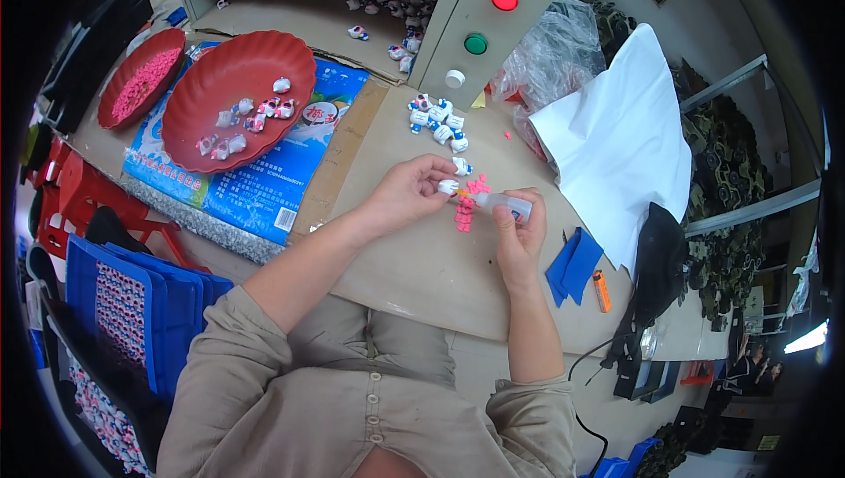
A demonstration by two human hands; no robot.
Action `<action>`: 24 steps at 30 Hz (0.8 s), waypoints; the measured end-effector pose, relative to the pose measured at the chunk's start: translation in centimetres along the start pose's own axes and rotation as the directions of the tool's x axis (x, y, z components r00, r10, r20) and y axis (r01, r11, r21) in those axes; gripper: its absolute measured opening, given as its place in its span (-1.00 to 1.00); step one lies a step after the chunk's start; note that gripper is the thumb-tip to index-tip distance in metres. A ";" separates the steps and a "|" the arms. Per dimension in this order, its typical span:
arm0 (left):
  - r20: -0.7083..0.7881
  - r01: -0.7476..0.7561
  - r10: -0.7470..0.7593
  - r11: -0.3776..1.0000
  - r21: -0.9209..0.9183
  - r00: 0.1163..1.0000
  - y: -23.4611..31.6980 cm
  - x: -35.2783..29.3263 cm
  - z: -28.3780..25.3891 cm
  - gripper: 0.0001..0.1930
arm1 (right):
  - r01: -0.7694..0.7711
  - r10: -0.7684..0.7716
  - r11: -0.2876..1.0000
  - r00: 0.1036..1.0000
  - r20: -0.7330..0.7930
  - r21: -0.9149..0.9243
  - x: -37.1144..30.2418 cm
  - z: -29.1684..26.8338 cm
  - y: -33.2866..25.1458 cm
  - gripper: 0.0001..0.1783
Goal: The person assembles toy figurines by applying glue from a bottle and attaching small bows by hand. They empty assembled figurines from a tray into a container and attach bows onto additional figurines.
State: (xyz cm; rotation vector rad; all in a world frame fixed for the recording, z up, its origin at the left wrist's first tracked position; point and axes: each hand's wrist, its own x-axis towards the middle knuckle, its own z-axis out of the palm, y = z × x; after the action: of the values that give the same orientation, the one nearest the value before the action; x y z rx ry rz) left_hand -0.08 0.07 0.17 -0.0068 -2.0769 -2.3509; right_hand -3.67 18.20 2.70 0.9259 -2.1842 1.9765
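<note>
My left hand (409,194) pinches a small white figurine (448,187) between thumb and fingers. My right hand (519,230) grips a small clear glue bottle (510,206), tilted so that its orange-tipped nozzle points left, at or very near the figurine. Small pink pieces (464,214) lie on the table under and beside the nozzle. One white and blue figurine (462,166) sits just beyond my left fingertips. Farther back is a cluster of white and blue figurines (437,119).
At the left stand a red fluted bowl (195,148) with figurines and another red bowl (106,113) of pink pieces. A grey machine (449,33) with buttons holds many figurines. On the right lie blue cloth (574,267), an orange lighter (602,291) and white sheeting (616,143). Blue crates (163,328) stand lower left.
</note>
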 end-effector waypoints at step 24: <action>-0.048 -0.038 0.037 0.999 -0.031 0.998 -0.4 0.0 0.0 -0.66 | 0.124 -0.134 0.975 0.990 -0.045 -0.185 0.0 -0.2 1.0 -0.74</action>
State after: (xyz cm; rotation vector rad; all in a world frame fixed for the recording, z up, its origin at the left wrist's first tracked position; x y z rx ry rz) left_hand -0.11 0.14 -0.20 0.0097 -2.0005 -2.3389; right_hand -4.17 18.43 1.86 0.9460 -2.1692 1.6929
